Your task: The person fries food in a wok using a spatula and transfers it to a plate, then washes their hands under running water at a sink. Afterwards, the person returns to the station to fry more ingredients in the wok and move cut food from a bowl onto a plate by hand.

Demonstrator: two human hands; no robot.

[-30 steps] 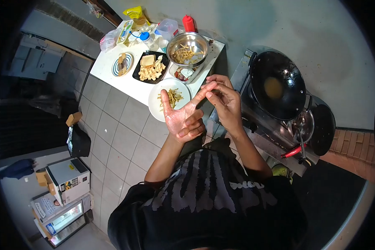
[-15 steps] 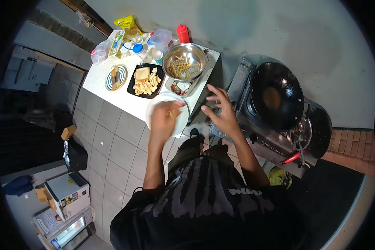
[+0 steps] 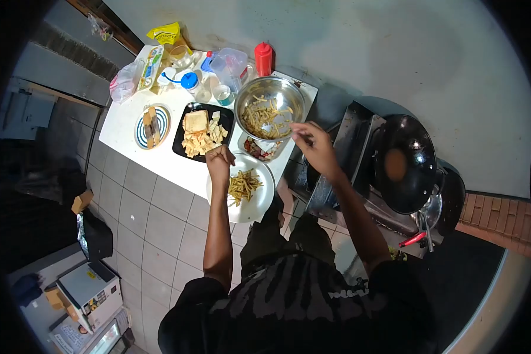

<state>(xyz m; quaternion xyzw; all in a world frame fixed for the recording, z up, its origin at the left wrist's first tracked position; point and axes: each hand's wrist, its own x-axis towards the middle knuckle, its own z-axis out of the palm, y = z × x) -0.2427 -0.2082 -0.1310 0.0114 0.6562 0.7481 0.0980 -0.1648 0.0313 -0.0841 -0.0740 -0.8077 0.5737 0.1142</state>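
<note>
R hand at bowl, right rim, fingers narrow; L hand by plate, fingers curled; can't tell if either grips. Prob. bowl handling; needs steady rim hold.

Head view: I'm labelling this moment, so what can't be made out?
All in the head view:
- Left hand: its back hides any grasp.
- Right hand: fingertips too small to judge.
- Red-and-white food: partly covered by steel bowl.
- Yellow packet: print too small.

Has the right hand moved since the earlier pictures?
Yes: judged against the steel bowl, the right hand has moved closer, its fingertips now at the rim nearest the stove.
</note>
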